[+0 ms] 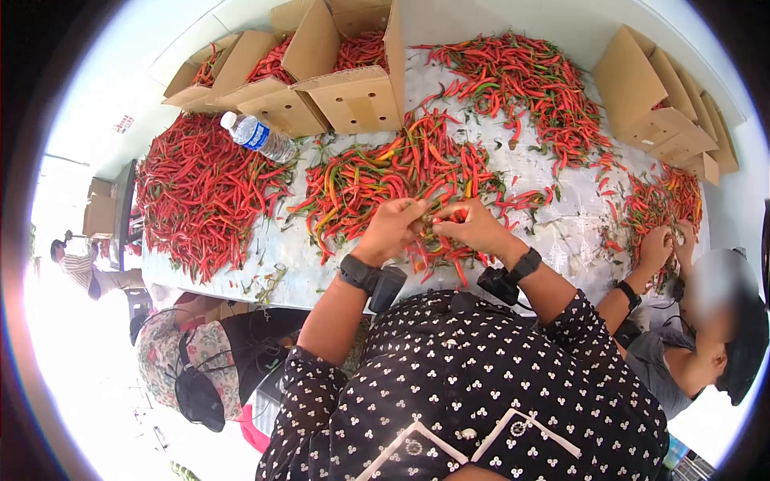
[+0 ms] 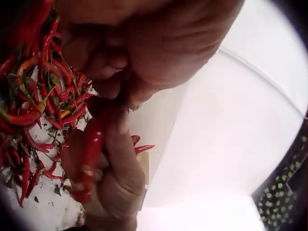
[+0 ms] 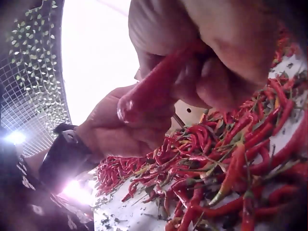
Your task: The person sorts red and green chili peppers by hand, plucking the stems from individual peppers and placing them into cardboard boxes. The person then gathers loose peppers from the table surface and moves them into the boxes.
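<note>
Both hands meet above the middle chili pile (image 1: 433, 152). My right hand (image 1: 481, 228) holds a red chili, which shows as a blurred red shape (image 3: 154, 86) coming out of its curled fingers in the right wrist view. In the left wrist view the chili (image 2: 94, 144) lies along the right hand (image 2: 122, 178), one end up at the joined fingertips. There the curled thumb and fingers of my left hand (image 1: 389, 232) pinch at that end; the exact contact is hidden in shadow.
A large red chili heap (image 1: 204, 192) lies at left, with a water bottle (image 1: 261, 138) on it. Cardboard boxes (image 1: 357, 100) stand behind; more boxes (image 1: 654, 128) are at right. Another pile (image 1: 529, 88) lies at the back. Another person's hands (image 1: 670, 244) work at the right pile.
</note>
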Demonstrator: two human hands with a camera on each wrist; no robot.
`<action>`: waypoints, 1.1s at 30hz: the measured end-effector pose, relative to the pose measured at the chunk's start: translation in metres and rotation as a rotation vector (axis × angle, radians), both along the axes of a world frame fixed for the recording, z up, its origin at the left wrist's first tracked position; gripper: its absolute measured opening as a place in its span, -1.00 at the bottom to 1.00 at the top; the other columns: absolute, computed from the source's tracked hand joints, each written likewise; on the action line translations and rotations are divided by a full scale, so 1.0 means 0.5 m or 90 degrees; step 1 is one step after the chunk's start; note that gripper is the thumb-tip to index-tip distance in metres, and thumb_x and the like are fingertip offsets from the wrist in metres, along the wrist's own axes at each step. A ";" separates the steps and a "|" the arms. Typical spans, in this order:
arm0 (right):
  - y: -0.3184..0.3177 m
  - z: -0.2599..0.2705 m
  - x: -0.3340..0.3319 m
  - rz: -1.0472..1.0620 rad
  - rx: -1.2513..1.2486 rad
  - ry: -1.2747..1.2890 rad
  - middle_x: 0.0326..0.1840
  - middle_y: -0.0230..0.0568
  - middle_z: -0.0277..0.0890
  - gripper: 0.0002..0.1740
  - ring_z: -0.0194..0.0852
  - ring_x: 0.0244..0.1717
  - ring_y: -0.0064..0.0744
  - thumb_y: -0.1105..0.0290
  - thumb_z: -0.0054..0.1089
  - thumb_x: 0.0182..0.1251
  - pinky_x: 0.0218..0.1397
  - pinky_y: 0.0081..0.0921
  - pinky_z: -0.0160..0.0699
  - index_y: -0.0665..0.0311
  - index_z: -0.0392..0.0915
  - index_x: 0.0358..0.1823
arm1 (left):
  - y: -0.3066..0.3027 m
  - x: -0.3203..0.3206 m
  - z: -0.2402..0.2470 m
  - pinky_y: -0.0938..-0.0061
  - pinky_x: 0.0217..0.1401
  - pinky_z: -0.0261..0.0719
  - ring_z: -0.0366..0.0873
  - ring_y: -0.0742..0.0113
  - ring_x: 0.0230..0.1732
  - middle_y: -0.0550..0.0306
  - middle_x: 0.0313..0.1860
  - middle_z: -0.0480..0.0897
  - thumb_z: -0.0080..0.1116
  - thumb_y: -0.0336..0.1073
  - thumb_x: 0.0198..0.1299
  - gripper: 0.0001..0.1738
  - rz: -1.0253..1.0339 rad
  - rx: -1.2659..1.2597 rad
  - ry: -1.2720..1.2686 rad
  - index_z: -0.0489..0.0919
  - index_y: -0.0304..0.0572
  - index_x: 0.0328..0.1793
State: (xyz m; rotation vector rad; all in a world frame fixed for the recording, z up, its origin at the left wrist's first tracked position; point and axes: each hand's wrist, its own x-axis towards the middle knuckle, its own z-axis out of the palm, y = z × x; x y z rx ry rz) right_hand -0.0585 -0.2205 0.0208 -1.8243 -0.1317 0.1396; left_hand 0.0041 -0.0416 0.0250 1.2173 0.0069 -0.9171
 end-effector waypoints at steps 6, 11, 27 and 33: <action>-0.033 -0.014 0.001 -0.072 0.510 0.271 -0.65 -0.53 0.23 -0.73 0.02 -0.71 -0.75 0.29 0.11 0.27 -0.63 -0.71 -0.01 0.36 0.49 -0.15 | 0.076 -0.005 -0.009 0.62 -0.50 0.34 0.38 0.52 -0.55 0.25 -0.49 0.49 -0.10 -0.14 0.32 -0.72 -0.032 0.028 -0.070 0.46 -0.19 -0.31; -0.057 0.007 -0.022 -0.071 0.570 0.289 -0.68 -0.57 0.12 -0.76 -0.07 -0.72 -0.75 0.33 -0.01 0.35 -0.66 -0.70 -0.09 0.37 0.45 -0.10 | 0.154 -0.022 -0.047 0.56 -0.30 0.44 0.47 0.45 -0.38 0.19 -0.36 0.54 -0.13 -0.21 0.31 -0.77 -0.029 0.110 -0.041 0.46 -0.19 -0.23; -0.106 0.026 -0.349 -0.423 0.522 0.228 -0.66 -0.48 0.27 -0.75 -0.04 -0.75 -0.80 0.35 -0.04 0.34 -0.72 -0.78 -0.14 0.41 0.47 -0.14 | 0.162 -0.048 -0.075 0.66 -0.43 0.32 0.35 0.57 -0.51 0.31 -0.52 0.45 -0.03 -0.26 0.24 -0.81 -0.249 0.209 -0.098 0.49 -0.23 -0.21; -0.067 0.014 -0.506 -0.607 0.358 0.285 -0.60 -0.43 0.38 -0.75 0.11 -0.68 -0.74 0.36 0.03 0.25 -0.65 -0.75 0.06 0.42 0.49 -0.18 | 0.180 -0.050 -0.080 0.65 -0.46 0.29 0.33 0.57 -0.55 0.31 -0.55 0.45 -0.02 -0.29 0.23 -0.84 -0.325 0.243 -0.101 0.46 -0.21 -0.30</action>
